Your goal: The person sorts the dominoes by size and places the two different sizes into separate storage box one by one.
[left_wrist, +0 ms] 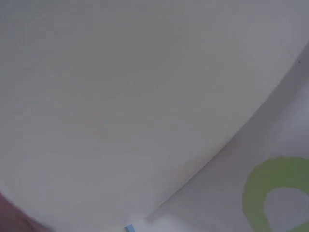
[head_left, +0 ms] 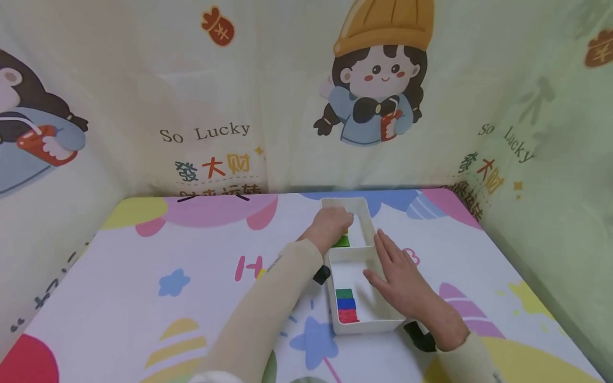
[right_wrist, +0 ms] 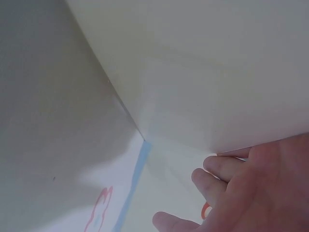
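In the head view, my left hand (head_left: 329,227) reaches down into the far white box (head_left: 367,223), bent at the wrist with its fingertips hidden. I cannot tell whether it holds something. Right under that hand, a green block (head_left: 341,242) and a bit of yellow show along the box's left side. My right hand (head_left: 399,279) lies with straight fingers along the right rim of the near white box (head_left: 369,326). Inside the near box, green (head_left: 344,293), blue (head_left: 346,304) and red (head_left: 347,316) blocks line up by the left wall. The right wrist view shows the right fingers (right_wrist: 210,186) beside a white wall.
The two boxes stand end to end on a table (head_left: 119,276) with a printed, colourful cover. A patterned curtain (head_left: 282,106) hangs behind the table and along both sides. White box wall (left_wrist: 120,121) fills most of the left wrist view.
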The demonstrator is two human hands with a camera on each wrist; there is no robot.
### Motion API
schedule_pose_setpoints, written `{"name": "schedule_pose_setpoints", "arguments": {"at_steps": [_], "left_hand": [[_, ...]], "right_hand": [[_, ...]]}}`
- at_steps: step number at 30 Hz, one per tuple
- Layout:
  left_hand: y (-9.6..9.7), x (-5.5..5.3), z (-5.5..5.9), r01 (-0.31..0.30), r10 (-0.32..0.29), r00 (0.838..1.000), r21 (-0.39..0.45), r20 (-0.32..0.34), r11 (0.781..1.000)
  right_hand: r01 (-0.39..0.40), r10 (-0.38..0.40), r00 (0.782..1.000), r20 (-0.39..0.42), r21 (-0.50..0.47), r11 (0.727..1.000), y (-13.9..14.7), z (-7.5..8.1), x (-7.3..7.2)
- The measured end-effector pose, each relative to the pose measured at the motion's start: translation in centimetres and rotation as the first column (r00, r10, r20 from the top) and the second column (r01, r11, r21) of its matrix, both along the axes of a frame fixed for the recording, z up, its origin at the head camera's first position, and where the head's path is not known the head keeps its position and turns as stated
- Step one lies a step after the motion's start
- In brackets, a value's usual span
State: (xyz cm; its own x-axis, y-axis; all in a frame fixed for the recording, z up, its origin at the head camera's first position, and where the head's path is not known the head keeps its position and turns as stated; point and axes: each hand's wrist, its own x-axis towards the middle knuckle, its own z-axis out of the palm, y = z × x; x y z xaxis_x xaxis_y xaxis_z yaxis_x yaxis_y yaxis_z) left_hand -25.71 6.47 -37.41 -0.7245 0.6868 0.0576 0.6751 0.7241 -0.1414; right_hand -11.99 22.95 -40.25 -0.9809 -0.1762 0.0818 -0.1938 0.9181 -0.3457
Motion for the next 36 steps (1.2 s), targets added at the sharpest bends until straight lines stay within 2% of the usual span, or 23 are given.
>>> {"name": "schedule_pose_setpoints", "arguments": {"at_steps": [4,7,10,14,21,24,27,30,33,36], "left_hand": [[0.2,0.0,-0.6,-0.019,0.019,1.000,-0.008,-0.020,1.000],[0.3,0.0,-0.6,-0.029,0.027,0.999,-0.048,-0.035,0.998],[0.2,0.2,-0.6,-0.015,0.013,1.000,-0.112,-0.018,0.994],[-0.2,0.4,-0.5,0.017,-0.013,1.000,-0.155,0.021,0.988],[-0.8,0.2,-0.4,0.050,-0.047,0.999,-0.120,0.022,0.991],[-1.0,0.2,-0.5,0.038,-0.038,0.999,-0.100,-0.005,0.994],[-1.2,0.3,-0.2,0.024,-0.027,0.998,-0.056,-0.058,0.998],[-1.8,0.6,0.5,0.030,-0.028,0.996,0.030,-0.082,0.999],[-2.9,1.1,1.0,0.045,-0.036,0.997,0.139,-0.068,0.989],[-4.2,1.7,1.4,0.056,-0.047,0.998,0.250,-0.043,0.967]], "right_hand": [[0.003,-0.003,1.000,-0.002,0.007,1.000,-0.1,-0.2,0.2],[0.003,-0.003,1.000,-0.014,0.013,1.000,-0.1,-0.2,0.1],[-0.001,0.001,1.000,-0.006,-0.001,1.000,-0.2,-0.2,0.1],[-0.009,0.009,1.000,0.004,-0.007,1.000,-0.3,-0.3,0.2],[-0.009,0.010,1.000,0.002,-0.007,1.000,-0.4,-0.3,0.0],[-0.013,0.013,1.000,0.015,-0.003,1.000,-0.6,-0.2,0.1],[-0.012,0.013,1.000,-0.002,0.009,1.000,-0.6,0.0,0.1],[-0.013,0.013,1.000,-0.020,0.006,1.000,-0.6,0.1,0.0],[-0.019,0.019,1.000,-0.007,0.006,1.000,-0.5,0.1,0.0],[-0.023,0.023,1.000,-0.004,0.008,1.000,-0.3,0.2,0.0]]}}
